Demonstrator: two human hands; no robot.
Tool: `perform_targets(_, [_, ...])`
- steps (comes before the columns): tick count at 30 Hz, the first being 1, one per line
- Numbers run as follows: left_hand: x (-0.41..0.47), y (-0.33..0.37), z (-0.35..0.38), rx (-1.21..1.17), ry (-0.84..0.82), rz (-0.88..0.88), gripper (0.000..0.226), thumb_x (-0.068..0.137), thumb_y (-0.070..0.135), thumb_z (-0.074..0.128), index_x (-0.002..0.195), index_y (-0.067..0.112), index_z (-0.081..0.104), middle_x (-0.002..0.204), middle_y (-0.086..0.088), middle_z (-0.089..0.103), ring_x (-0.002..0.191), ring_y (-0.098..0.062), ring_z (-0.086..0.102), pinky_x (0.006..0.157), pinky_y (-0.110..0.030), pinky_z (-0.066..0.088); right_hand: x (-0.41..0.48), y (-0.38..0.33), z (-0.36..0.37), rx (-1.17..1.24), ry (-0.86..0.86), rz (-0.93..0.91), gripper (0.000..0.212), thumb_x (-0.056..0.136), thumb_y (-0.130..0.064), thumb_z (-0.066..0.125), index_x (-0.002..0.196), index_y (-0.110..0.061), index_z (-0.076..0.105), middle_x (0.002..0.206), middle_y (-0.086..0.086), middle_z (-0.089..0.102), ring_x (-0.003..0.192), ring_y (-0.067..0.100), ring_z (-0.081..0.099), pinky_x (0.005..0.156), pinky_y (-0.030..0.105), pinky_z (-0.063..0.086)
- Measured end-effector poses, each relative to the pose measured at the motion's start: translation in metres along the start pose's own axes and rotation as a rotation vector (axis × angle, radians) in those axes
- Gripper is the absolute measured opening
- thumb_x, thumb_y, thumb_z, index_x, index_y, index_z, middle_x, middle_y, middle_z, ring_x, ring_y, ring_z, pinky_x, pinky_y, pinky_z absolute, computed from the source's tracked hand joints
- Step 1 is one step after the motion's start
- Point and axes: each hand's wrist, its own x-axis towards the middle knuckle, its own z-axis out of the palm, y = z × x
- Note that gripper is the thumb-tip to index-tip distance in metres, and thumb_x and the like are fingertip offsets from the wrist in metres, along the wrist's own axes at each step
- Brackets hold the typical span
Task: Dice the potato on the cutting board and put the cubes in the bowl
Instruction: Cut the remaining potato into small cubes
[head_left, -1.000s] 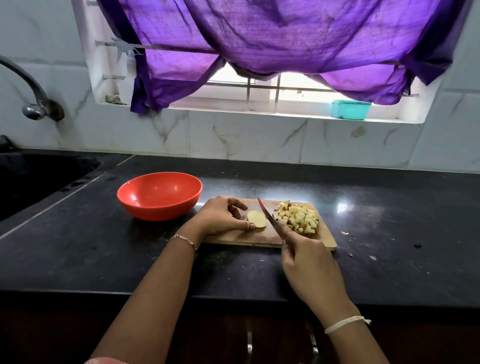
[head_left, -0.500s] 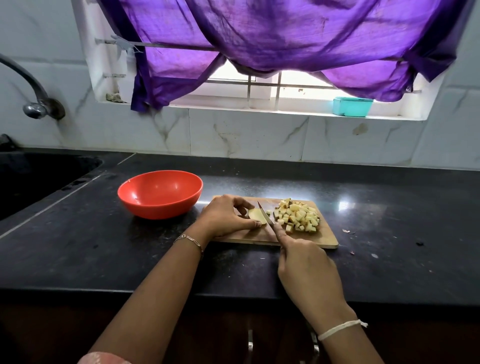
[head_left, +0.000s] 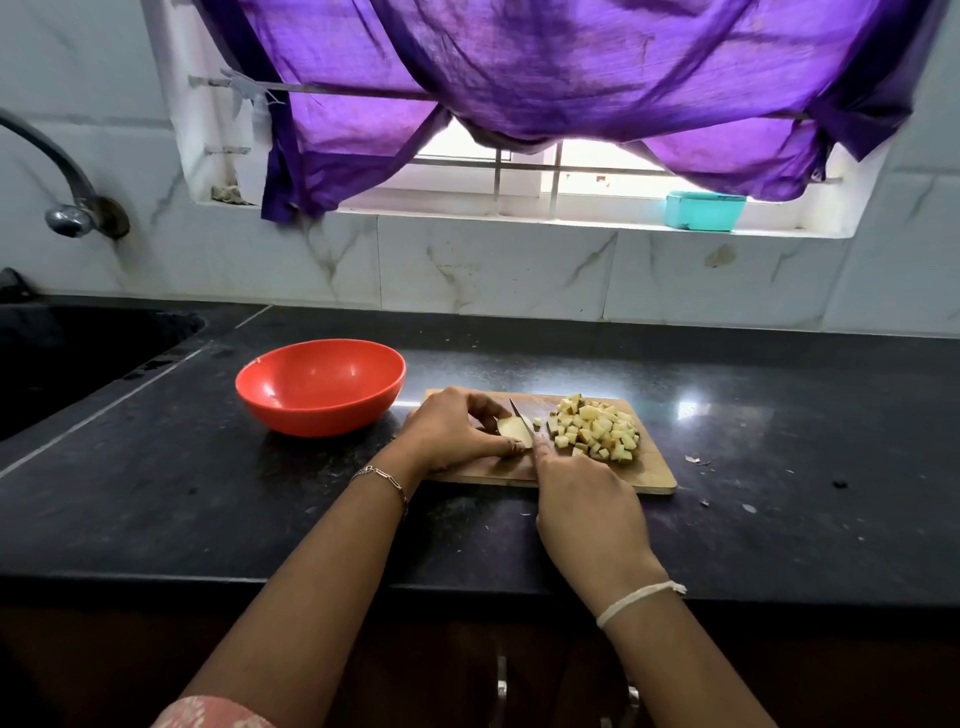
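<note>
Head view: within 1 s we have lowered the knife (head_left: 521, 415) into the last potato piece (head_left: 513, 429) on the cutting board (head_left: 652, 478); left hand (head_left: 457, 431) fingers curl onto it, right hand (head_left: 587, 499) grips the knife; cubes (head_left: 597, 428) lie piled beside, bowl (head_left: 311, 415) unfilled

Black speckled countertop (head_left: 779, 441) carries a red bowl (head_left: 320, 384) and, just right of it, a wooden cutting board (head_left: 644, 475). Small scraps (head_left: 693, 459) lie right of the board.
</note>
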Motion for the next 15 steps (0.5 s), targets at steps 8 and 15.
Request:
perform_targets(8, [-0.003,0.000,0.001,-0.021,0.053,-0.011,0.056,0.053,0.062,0.079,0.099,0.029,0.074,0.078,0.016,0.071,0.068,0.006,0.057,0.079,-0.026,0.049,-0.011,0.009,0.002,0.229,0.069,0.092,0.059,0.097,-0.013,0.039,0.151,-0.034,0.024,0.108,0.002,0.065,0.098,0.020,0.062,0.075,0.031,0.049])
perform_targets(15, [-0.002,-0.003,0.000,-0.026,0.061,-0.002,0.045,0.063,0.047,0.084,0.101,0.026,0.075,0.082,0.014,0.072,0.073,0.003,0.061,0.081,-0.025,0.051,-0.025,0.007,-0.001,0.159,0.064,0.059,0.059,0.098,-0.016,0.040,0.151,-0.036,0.023,0.110,0.000,0.064,0.100,0.019,0.061,0.076,0.032,0.049])
